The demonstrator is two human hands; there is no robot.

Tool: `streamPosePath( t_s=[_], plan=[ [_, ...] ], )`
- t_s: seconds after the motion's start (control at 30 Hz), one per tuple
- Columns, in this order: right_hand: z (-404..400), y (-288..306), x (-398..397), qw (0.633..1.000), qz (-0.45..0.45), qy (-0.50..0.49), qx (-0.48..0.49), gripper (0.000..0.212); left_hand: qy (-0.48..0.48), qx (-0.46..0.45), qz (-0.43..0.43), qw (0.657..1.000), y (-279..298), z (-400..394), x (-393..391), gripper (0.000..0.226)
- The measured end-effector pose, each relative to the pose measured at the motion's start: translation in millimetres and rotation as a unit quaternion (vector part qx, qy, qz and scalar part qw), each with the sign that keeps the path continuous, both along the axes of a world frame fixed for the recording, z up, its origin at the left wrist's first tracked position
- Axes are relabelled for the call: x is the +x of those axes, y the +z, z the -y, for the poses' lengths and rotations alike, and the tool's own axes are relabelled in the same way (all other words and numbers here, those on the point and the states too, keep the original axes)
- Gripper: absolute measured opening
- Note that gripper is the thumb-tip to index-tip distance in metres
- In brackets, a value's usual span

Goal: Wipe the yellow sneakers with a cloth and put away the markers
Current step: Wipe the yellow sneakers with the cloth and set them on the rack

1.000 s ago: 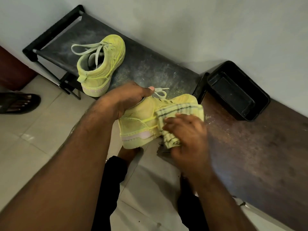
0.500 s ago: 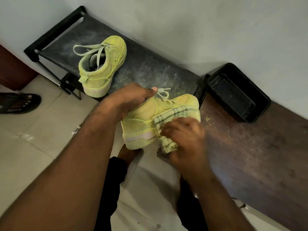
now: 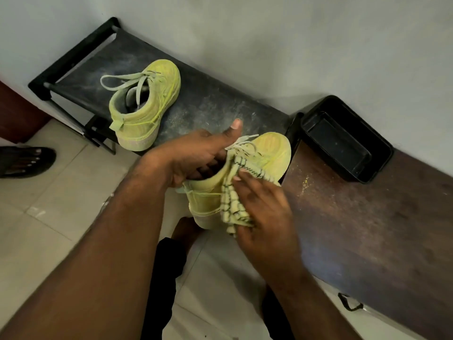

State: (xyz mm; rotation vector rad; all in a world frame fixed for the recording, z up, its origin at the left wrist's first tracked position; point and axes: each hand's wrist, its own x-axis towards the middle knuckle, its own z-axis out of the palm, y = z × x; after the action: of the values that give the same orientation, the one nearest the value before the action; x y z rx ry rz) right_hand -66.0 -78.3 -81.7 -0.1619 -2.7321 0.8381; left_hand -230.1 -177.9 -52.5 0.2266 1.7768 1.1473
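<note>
My left hand (image 3: 196, 155) holds a yellow sneaker (image 3: 269, 153) by its collar, fingers inside the opening and thumb raised, in the air above my knees. A yellow striped cloth (image 3: 235, 204) lies over the shoe's side and heel. My right hand (image 3: 264, 207) presses the cloth against the shoe, fingers mostly straight. The second yellow sneaker (image 3: 147, 101) stands on the dark shoe rack (image 3: 215, 104) with its laces loose. No markers are in view.
An empty black tray (image 3: 372, 143) sits on a dark wooden bench (image 3: 380, 229) at the right, against the grey wall. Another person's foot in a black sandal (image 3: 24, 160) rests on the tiled floor at the left edge.
My left hand has tilted the held sneaker so its toe points farther up and away. The cloth and my right hand have slid from the toe side toward the heel side.
</note>
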Motion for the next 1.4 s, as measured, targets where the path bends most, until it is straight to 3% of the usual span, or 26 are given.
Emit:
streamPosePath(
  t_s=[0.07,0.2,0.37,0.43,0.5,0.57,0.67,0.73,0.77,0.87,1.0,1.07,1.2,1.4],
  plan=[
    [-2,0,-5,1.0,0.001,-0.006,0.018,0.054,-0.021,0.004,0.011,1.0,-3,2,0,0.068],
    [-25,3,-10,0.983,0.019,-0.182,-0.024,0.053,-0.052,-0.011,0.04,0.998,-4,5,-1,0.089],
    [12,8,-4,0.999,0.006,-0.042,0.015,0.05,-0.081,-0.027,0.058,0.995,-2,6,0,0.092],
    [-7,5,-8,0.996,0.019,-0.072,0.058,0.05,-0.091,-0.034,0.072,0.993,-5,9,-2,0.123],
    [-28,2,-11,0.984,0.038,-0.155,0.077,0.05,-0.099,-0.029,0.076,0.992,-4,10,-1,0.131],
    [-26,5,-10,0.984,0.017,-0.157,0.083,0.05,-0.084,-0.021,0.051,0.995,-1,9,0,0.109],
    [-3,15,-6,0.989,-0.076,-0.033,0.124,0.026,-0.045,-0.012,-0.001,0.999,7,6,-1,0.073],
    [-10,21,-6,0.983,-0.091,-0.027,0.157,0.031,-0.022,-0.009,-0.021,0.999,8,6,-1,0.071],
    [-21,22,-6,0.982,-0.081,-0.061,0.162,0.028,-0.016,-0.006,-0.024,1.0,8,6,-1,0.068],
    [-44,24,-3,0.979,-0.027,-0.166,0.116,0.047,-0.01,0.008,-0.028,1.0,8,2,2,0.065],
    [-9,18,-4,0.992,-0.059,-0.039,0.101,0.039,0.001,0.018,-0.026,0.999,4,1,1,0.053],
    [-15,14,-7,0.993,-0.059,-0.02,0.098,0.037,0.01,0.015,-0.038,0.999,1,1,0,0.049],
    [-46,8,-7,0.986,-0.021,-0.156,0.053,0.049,0.03,0.023,-0.03,0.999,-3,-2,2,0.045],
    [-13,0,-11,0.993,-0.079,0.062,0.053,0.034,0.042,0.02,-0.046,0.998,-5,-2,1,0.059]
  ],
)
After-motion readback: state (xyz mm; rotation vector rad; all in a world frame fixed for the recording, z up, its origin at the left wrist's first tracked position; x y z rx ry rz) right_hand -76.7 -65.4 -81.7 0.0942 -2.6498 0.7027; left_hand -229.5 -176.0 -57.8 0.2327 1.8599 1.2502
